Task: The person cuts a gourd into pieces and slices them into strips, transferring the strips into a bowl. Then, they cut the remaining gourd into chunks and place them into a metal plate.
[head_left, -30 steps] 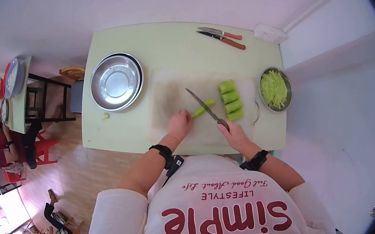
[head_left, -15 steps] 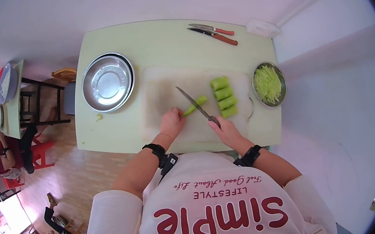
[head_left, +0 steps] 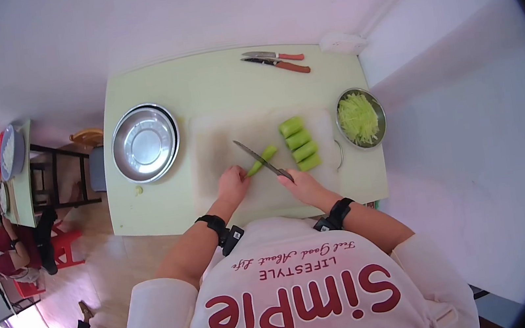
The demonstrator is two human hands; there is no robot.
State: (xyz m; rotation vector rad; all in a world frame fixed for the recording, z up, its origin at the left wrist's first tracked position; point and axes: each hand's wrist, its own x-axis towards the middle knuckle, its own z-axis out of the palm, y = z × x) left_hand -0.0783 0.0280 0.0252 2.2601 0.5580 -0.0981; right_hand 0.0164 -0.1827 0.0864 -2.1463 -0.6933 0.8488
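My left hand is closed on the lower end of a slender green vegetable piece, which lies slanted on the pale cutting board. In my right hand is the handle of a kitchen knife. Its dark blade points up and left and crosses over the green piece, a little way from my left fingers. Just right of the blade, several thick, glossy green vegetable chunks lie side by side in a column on the board.
At the right edge of the pale green table stands a metal bowl of shredded light green vegetable. Stacked metal basins sit at the left. Two knives with reddish handles lie at the back. Seated people are at far left.
The whole view has shifted, so the table sits lower and slightly left. My hands, the knife and the green piece keep nearly the same places on the board.
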